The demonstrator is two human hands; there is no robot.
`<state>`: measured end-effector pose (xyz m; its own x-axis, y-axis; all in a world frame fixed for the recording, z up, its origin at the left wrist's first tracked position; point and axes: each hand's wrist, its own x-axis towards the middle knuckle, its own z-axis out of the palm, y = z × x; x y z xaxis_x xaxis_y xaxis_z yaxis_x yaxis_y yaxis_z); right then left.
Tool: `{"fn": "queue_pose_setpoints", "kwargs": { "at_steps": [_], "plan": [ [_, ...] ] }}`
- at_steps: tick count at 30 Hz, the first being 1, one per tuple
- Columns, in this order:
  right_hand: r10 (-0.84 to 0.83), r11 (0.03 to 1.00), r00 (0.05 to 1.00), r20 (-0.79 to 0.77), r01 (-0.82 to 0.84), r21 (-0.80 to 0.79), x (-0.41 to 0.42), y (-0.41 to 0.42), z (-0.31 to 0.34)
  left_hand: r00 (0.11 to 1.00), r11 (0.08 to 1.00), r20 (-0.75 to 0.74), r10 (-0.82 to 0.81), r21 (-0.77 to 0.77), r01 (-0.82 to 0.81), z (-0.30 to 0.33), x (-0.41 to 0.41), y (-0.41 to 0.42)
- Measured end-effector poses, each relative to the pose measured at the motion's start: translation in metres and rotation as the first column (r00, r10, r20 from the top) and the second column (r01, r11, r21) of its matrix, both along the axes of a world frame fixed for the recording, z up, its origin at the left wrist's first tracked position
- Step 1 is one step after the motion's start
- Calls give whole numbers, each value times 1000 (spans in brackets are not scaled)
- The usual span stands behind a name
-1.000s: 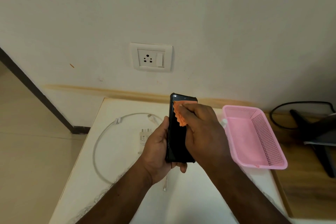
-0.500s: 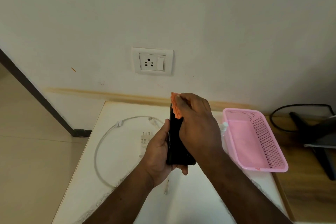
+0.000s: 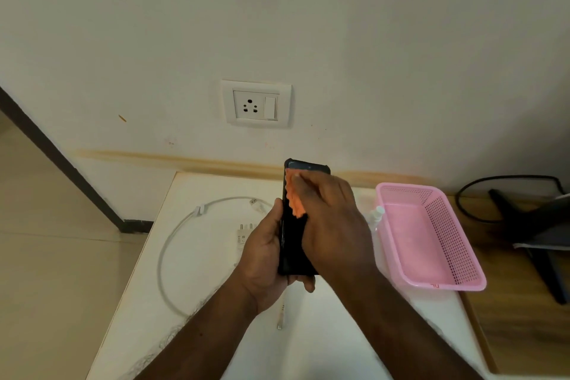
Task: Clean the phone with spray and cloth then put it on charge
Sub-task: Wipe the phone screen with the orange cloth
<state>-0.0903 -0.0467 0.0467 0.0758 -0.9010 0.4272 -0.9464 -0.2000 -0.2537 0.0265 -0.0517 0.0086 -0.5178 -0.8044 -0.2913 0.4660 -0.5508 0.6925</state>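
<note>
Head view, left grip (image 3: 262, 253) clamps phone (image 3: 293, 244), right grip (image 3: 327, 219) pinches cloth (image 3: 294, 199), basket (image 3: 431, 282) seemingly holds nothing.

The pink basket (image 3: 431, 241) bears small red marks on its near rim, too blurred to read; the charger plug (image 3: 242, 236) carries print too small to read.

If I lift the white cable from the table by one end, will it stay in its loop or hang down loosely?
The white cable is thin and lies in a loose curve on the table, so it would probably hang limp and uncurl. It looks light. Its free plug end would likely drag and swing.
</note>
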Motion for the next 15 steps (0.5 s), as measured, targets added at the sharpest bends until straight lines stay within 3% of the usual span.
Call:
{"fn": "queue_pose_setpoints", "kwargs": {
  "at_steps": [4, 9, 12, 15],
  "plan": [
    [-5, 997, 994, 109, -4, 82, -13, -18, 12, 999, 999, -26, -38, -17, 38, 0, 2, 0],
    [45, 989, 998, 50, -51, 140, -8, 16, -1, 998, 1000, -52, 18, 10, -17, -3, 5, -4],
    [38, 989, 999, 16, -39, 142, 2, 36, -8, 997, 997, -61, 54, 60, -50, -4, 8, -6],
    [29, 997, 998, 59, -33, 64, 1, 25, -3, 998, 999, -44, 47, 9, -46, -2, 7, -5]
  ]
}}
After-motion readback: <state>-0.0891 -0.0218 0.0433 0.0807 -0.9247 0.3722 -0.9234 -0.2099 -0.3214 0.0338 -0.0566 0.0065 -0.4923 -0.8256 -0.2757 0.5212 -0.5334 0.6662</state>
